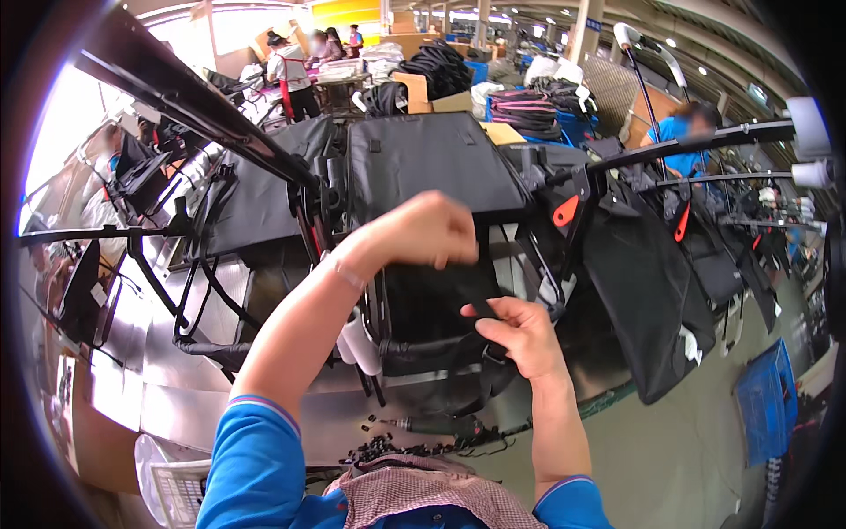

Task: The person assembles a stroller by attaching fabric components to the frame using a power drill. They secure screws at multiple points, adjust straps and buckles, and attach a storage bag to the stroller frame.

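Observation:
A black stroller frame with dark fabric stands on the metal worktable (163, 401) in front of me. My right hand (524, 339) pinches a black strap (483, 310) between thumb and fingers, low in the middle of the frame. Up and to the left of it, my left hand (432, 231) is slightly blurred, its fingers curled down in front of the black fabric panel (427, 163). Whatever those fingers hold is hidden. Below my right hand, black webbing (498, 375) hangs with a buckle. An orange-red lever (565, 212) sits on the frame's right side joint.
A power screwdriver (441, 426) and several small black parts (388, 450) lie along the table's near edge. At the lower left stands a white basket (181, 489); a blue crate (767, 401) is at the right. More stroller frames flank mine. A co-worker (683, 137) is at the far right.

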### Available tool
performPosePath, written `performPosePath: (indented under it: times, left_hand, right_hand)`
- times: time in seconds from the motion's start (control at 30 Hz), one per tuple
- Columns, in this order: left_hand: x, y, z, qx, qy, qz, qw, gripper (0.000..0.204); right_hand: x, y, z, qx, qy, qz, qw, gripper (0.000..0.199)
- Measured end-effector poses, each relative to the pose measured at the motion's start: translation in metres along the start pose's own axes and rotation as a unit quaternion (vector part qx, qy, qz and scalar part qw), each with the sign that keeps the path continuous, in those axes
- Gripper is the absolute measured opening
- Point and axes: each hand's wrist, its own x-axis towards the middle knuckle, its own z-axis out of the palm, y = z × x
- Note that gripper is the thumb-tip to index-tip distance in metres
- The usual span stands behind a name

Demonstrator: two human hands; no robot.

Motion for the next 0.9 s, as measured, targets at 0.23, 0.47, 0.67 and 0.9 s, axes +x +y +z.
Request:
performPosePath:
  times: [0.23, 0.47, 0.67, 0.9]
  left_hand:
    - [0.132, -0.139, -0.067, 0.205, 0.535, -0.297, 0.764, 0.048]
    - [0.122, -0.213, -0.123, 0.011, 0.503, -0.395, 0.769, 0.085]
    - [0.137, -0.127, -0.109, 0.059, 0.631, -0.250, 0.732, 0.076]
    - [0.105, -0.066, -0.093, 0.174, 0.721, -0.079, 0.666, 0.040]
  right_hand:
    - [0.051, 0.033, -0.044, 0.150, 0.084, -0.039, 0.984, 0.014]
    - [0.056, 0.031, -0.041, 0.169, 0.017, 0.068, 0.983, 0.030]
    - [0.054, 0.026, -0.041, 0.142, 0.008, 0.041, 0.989, 0.029]
    - [0.054, 0.038, -0.030, 0.128, 0.044, -0.059, 0.989, 0.013]
